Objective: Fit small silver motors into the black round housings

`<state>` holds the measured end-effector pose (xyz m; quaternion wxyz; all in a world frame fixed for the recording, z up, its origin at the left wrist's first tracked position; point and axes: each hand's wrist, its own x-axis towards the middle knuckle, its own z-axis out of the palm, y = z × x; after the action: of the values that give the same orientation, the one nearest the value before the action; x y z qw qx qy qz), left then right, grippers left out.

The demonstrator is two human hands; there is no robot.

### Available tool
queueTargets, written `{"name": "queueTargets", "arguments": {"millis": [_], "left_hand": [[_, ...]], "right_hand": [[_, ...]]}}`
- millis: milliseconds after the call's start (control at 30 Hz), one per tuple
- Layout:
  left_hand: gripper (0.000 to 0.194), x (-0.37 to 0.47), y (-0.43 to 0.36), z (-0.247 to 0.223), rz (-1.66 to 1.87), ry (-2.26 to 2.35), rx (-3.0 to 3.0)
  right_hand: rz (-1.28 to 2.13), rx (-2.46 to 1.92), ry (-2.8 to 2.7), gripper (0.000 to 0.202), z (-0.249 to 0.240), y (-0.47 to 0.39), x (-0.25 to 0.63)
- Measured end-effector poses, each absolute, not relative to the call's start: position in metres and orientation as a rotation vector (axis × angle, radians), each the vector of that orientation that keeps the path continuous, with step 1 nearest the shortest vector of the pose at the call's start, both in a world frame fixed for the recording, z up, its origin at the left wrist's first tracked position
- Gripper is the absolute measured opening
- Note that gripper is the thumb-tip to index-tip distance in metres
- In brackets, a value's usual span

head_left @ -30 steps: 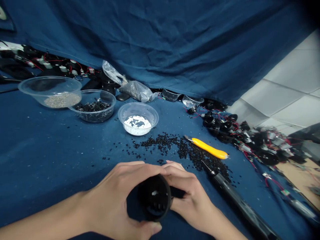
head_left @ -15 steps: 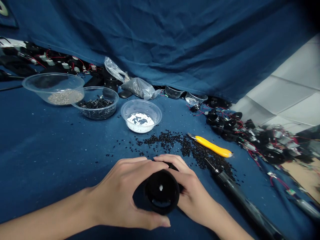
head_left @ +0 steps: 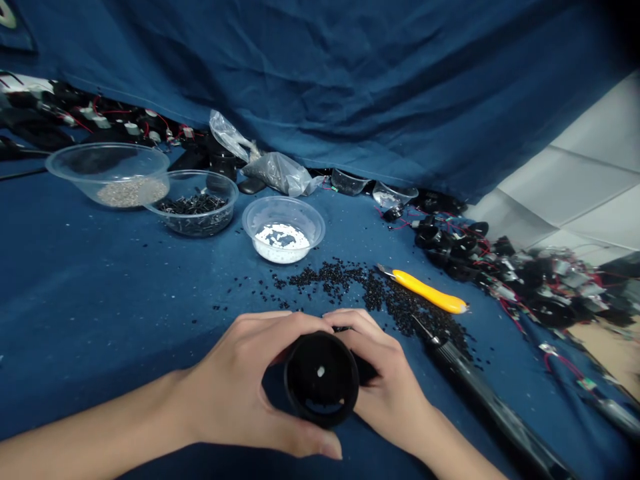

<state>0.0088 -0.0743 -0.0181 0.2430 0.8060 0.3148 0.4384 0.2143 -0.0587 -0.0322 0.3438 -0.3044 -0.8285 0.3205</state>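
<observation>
My left hand (head_left: 250, 380) curves around a round black cup-like part (head_left: 323, 400), fingers over its top edge and thumb below it. A small white piece (head_left: 321, 372) shows inside the part. On the right side, my right hand (head_left: 387, 380) has its fingers wrapped round a black piece beside the cup, mostly hidden by the hand. Beyond the hands, small black screws or bits (head_left: 335, 277) lie scattered on the blue cloth (head_left: 125, 313). A yellow-handled cutter (head_left: 430, 293) rests on them, and a black power screwdriver (head_left: 480, 393) lies to the right.
Clear bowls hold white pieces (head_left: 283, 243), black pieces (head_left: 193, 207) and beige pieces (head_left: 133, 192). A plastic bag (head_left: 280, 173) lies behind. Piles of black parts with red wires (head_left: 550, 283) line the right and back left.
The black cup-like part has tilted slightly, opening more toward the camera. My right hand has shifted slightly to the right. The surroundings look otherwise the same.
</observation>
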Motion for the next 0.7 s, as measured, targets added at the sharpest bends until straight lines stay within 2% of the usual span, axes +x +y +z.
{"name": "queueTargets", "arguments": {"millis": [233,600,700], "left_hand": [[0.063,0.008,-0.074,-0.019,1.158,0.873,2.08],[0.057,0.008,-0.077,-0.02,1.096,0.797,1.954],[0.051,0.01,-0.076,-0.015,1.114,0.759,1.941]], "right_hand": [[0.906,-0.747,-2.185,0.024,-0.03,-0.063,0.214],[1.012,-0.733,-2.192,0.002,-0.031,-0.068,0.213],[1.105,-0.739,-2.196,0.013,-0.028,-0.071,0.213]]}}
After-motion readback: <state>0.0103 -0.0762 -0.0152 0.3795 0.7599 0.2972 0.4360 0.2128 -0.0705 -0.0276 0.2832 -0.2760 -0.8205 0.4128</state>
